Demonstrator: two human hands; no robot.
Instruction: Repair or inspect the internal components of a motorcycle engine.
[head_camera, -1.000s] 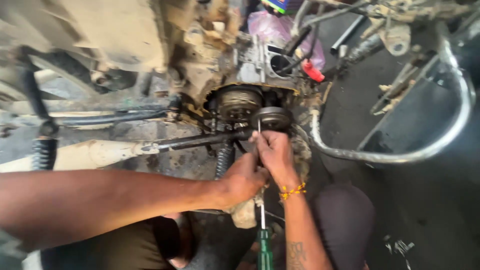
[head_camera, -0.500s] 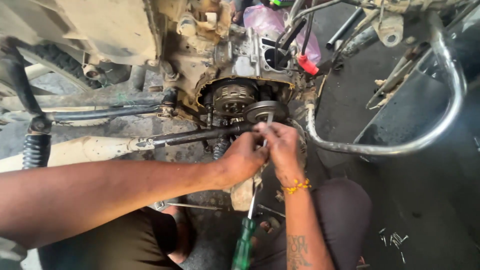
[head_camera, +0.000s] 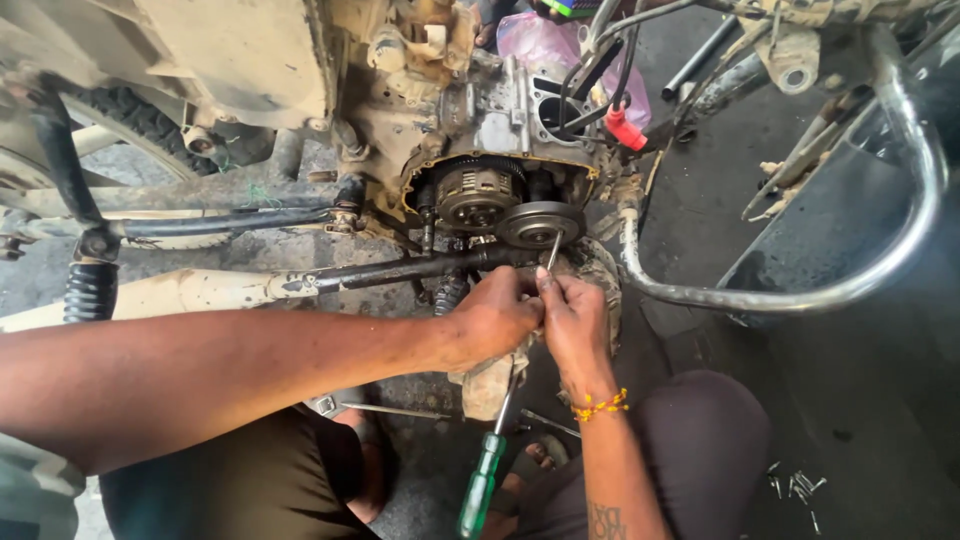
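Hands meet just below the open side of the motorcycle engine (head_camera: 470, 130), and against the earlier views we see them a little lower and closer to us, with the thin metal rod (head_camera: 553, 250) now plainly showing between the fingertips and the round clutch wheel (head_camera: 540, 222); a second ago our fingers covered that spot. We judge from this that the rod has been drawn back slightly, or regripped, and that the fine work at the wheel's centre is under way rather than finished. Our right hand (head_camera: 575, 325) pinches the lower end of the rod, fingers narrow and closed on it, a yellow bead bracelet (head_camera: 600, 405) at the wrist. Our left hand (head_camera: 495, 320) is curled tight beside it at nine o'clock, touching the right hand; we cannot tell for certain what it clamps, though the green-handled screwdriver (head_camera: 482, 485) hangs from under the two hands toward six o'clock. The clutch wheel sits at twelve o'clock from the hands, a dark grey steel disc, oily, with a toothed gear drum (head_camera: 478, 195) just beside it at ten o'clock. A chrome crash guard (head_camera: 800, 295) curves off at three o'clock, a black rod (head_camera: 400, 270) runs out at nine o'clock, and loose small screws (head_camera: 795, 487) lie on the floor at five o'clock.
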